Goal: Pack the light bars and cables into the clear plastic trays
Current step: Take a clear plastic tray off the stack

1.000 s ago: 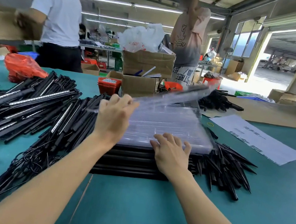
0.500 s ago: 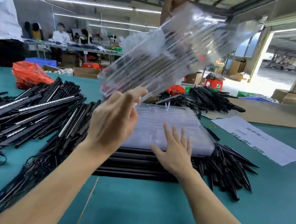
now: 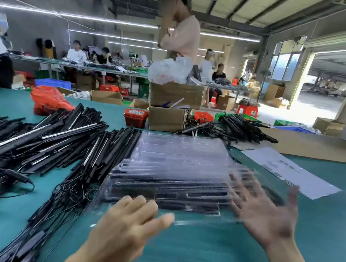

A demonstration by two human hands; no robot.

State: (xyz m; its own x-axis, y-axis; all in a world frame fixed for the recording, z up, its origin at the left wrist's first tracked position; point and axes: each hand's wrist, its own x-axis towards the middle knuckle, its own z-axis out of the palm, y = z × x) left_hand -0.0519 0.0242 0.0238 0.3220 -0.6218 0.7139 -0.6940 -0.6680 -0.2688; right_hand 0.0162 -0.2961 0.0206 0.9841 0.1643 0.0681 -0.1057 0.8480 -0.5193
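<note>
A clear plastic tray hangs tilted just above the green table, in front of a stack of clear trays. Black bars show through it. My left hand pinches the tray's near edge between thumb and fingers. Spread and blurred, my right hand is at the tray's right side, palm up, gripping nothing. Left of the trays lies a big heap of black light bars, with tangled black cables trailing toward me.
A second heap of black bars lies at the back right, beside a printed paper sheet. Cardboard boxes, a small red bin and an orange bag stand behind. A person stands across the table.
The tray my left hand held high has come down toward me, over the stack's near side. My right hand left the stack top and swung out to the right, fingers spread.
</note>
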